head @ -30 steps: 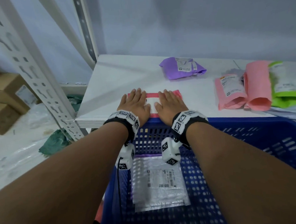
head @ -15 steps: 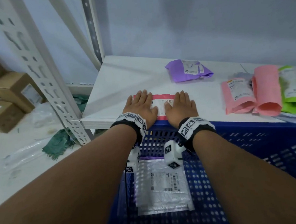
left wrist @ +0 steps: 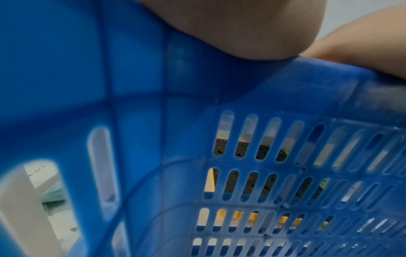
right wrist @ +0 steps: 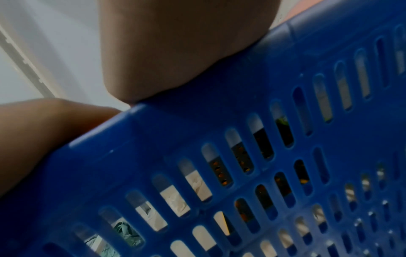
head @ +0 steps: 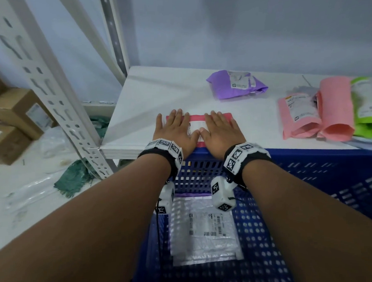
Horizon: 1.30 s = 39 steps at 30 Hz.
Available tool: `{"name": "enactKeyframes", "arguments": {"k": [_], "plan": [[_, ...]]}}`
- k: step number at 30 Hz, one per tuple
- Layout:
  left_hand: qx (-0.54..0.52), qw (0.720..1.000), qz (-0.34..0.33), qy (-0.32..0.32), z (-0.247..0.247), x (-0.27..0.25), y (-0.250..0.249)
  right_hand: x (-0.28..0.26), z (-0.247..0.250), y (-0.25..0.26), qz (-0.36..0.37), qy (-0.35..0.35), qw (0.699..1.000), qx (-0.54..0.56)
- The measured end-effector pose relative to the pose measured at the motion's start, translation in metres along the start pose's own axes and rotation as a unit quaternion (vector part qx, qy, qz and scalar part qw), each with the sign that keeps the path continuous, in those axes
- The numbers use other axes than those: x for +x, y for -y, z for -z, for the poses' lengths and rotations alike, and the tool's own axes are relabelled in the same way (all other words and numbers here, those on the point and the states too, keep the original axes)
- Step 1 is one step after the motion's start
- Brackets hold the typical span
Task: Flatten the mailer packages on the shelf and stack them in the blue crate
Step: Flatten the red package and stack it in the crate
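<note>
**A:** What are the hands doing?

**B:** Both lie palm down, fingers straight and spread, on a red mailer [head: 198,124] at the front edge of the white shelf [head: 156,95]. The left hand [head: 176,130] covers its left part, the right hand [head: 220,129] its right part. The thumbs nearly meet over the white label in the middle.

**A:** Has anything changed from a moment ago?

**B:** Very little. The hands stay pressed flat on the same mailer, in the same place. The camera has shifted slightly, so the shelf sits a touch differently in view.

**A:** Where is the blue crate?

**B:** The blue crate [head: 311,173] stands just in front of the shelf, below the wrists. Its far rim lies under the heels of both hands. In the wrist views, the slotted crate wall [left wrist: 263,156] fills the picture, with the base of each palm resting at the rim.

**A:** Is anything in it?

**B:** A silver bubble mailer [head: 203,228] lies flat on the bottom, with a strip of purple showing beneath its far edge.

**A:** And the rest of the shelf?

**B:** A crumpled purple mailer [head: 236,84] lies further back. To the right, close together, are two pink mailers [head: 317,116] and a green one [head: 368,107]. Cardboard boxes [head: 13,119] sit on the floor at far left.
</note>
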<state>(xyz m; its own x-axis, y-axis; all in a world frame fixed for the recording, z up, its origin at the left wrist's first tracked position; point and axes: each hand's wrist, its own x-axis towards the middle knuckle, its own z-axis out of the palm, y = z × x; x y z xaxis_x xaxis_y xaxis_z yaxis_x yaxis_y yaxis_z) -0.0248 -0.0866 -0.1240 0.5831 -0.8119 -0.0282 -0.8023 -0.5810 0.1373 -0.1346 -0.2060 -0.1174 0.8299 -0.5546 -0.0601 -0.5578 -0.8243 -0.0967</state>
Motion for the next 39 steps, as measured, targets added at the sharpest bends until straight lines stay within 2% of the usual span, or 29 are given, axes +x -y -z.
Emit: {"name": "enactKeyframes", "arguments": {"k": [2, 5, 8, 10, 16, 20, 23, 26, 29, 32, 36, 39], "plan": [[0.012, 1.0, -0.003, -0.022, 0.0, -0.002, -0.001, 0.004, -0.001, -0.001, -0.004, 0.03, 1.0, 0.005], [0.019, 0.998, -0.041, -0.047, 0.002, -0.003, -0.002, 0.005, -0.002, -0.002, -0.007, 0.025, 1.0, 0.009], [0.0, 0.997, -0.076, -0.015, 0.002, -0.002, -0.002, -0.001, 0.001, -0.001, 0.051, -0.003, 0.999, -0.007], [-0.007, 0.997, -0.075, -0.002, 0.002, 0.0, -0.001, -0.002, 0.004, -0.002, 0.087, 0.015, 0.996, -0.007], [-0.009, 0.997, -0.074, 0.007, 0.003, 0.001, 0.003, 0.004, 0.003, -0.016, 0.07, 0.047, 0.996, 0.014], [-0.011, 0.997, -0.073, 0.014, 0.002, 0.002, 0.003, -0.001, 0.01, -0.053, 0.053, 0.074, 0.996, 0.02], [-0.003, 0.997, -0.07, 0.02, 0.002, 0.003, 0.004, -0.006, 0.013, -0.067, 0.031, 0.064, 0.997, 0.014], [0.004, 0.997, -0.068, 0.02, 0.001, 0.004, 0.003, 0.004, 0.017, -0.05, -0.025, 0.032, 0.999, 0.035], [-0.005, 0.998, -0.067, 0.014, 0.0, 0.003, 0.003, 0.016, 0.014, -0.008, 0.018, 0.058, 0.998, 0.016], [-0.01, 0.998, -0.065, 0.016, 0.001, 0.002, 0.002, 0.017, 0.004, 0.019, 0.049, 0.064, 0.996, 0.046], [0.007, 0.997, -0.072, 0.035, 0.001, 0.003, 0.004, 0.016, 0.008, -0.012, 0.071, 0.079, 0.994, 0.027], [0.015, 0.996, -0.071, 0.041, 0.002, 0.006, 0.005, 0.009, 0.013, -0.046, 0.059, 0.079, 0.995, 0.012]]}}
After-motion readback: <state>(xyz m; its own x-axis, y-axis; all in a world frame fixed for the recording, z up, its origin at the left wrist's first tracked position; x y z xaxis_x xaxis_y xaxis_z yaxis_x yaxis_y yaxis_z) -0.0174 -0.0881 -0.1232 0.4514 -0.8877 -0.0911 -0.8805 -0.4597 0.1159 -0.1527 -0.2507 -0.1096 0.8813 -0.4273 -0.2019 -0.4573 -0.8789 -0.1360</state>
